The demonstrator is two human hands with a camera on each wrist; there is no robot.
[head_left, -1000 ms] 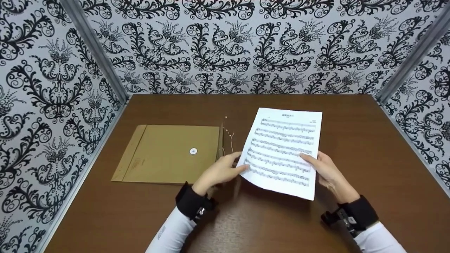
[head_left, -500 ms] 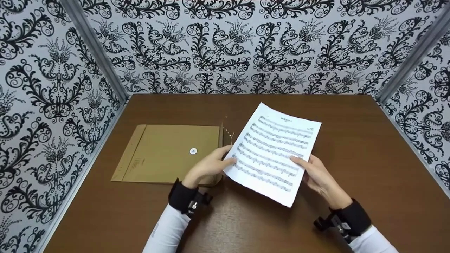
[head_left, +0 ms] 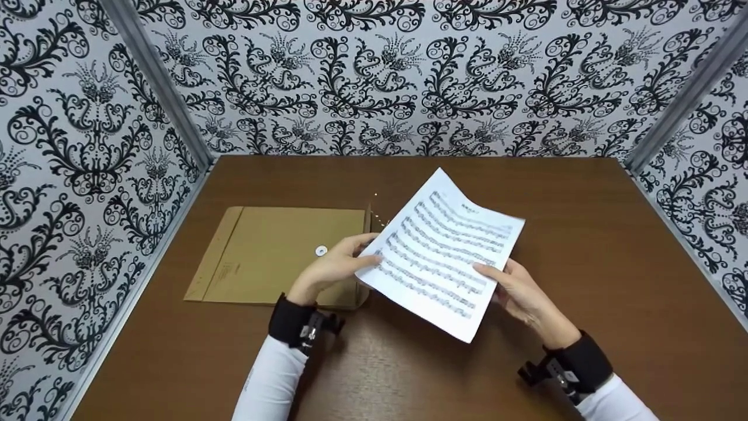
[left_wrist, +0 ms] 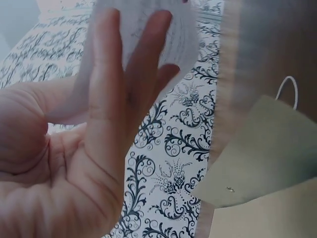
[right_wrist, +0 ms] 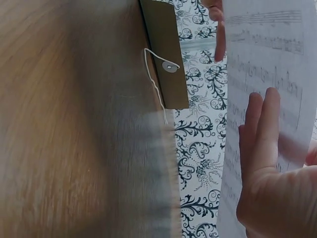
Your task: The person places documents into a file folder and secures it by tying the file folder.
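Note:
White sheet music (head_left: 432, 257), printed with rows of staves, is held tilted above the table between both hands. My left hand (head_left: 333, 266) pinches its lower left edge, thumb on the printed face and fingers behind, as the left wrist view shows. At the right edge my right hand (head_left: 526, 295) pinches it the same way; its fingers (right_wrist: 267, 131) spread against the back in the right wrist view. A brown kraft envelope (head_left: 274, 251) with a white button lies left of the paper, partly covered by my left hand. Its flap (left_wrist: 262, 153) stands raised.
A thin white string (right_wrist: 153, 79) trails from the envelope's flap end. The brown wooden table (head_left: 613, 234) is enclosed by walls (head_left: 374, 76) with a black and white scroll pattern.
Both hands have moved left with the sheet music, which has turned clockwise and now bows at its top edge. My left hand now overlaps more of the envelope, which has stayed put.

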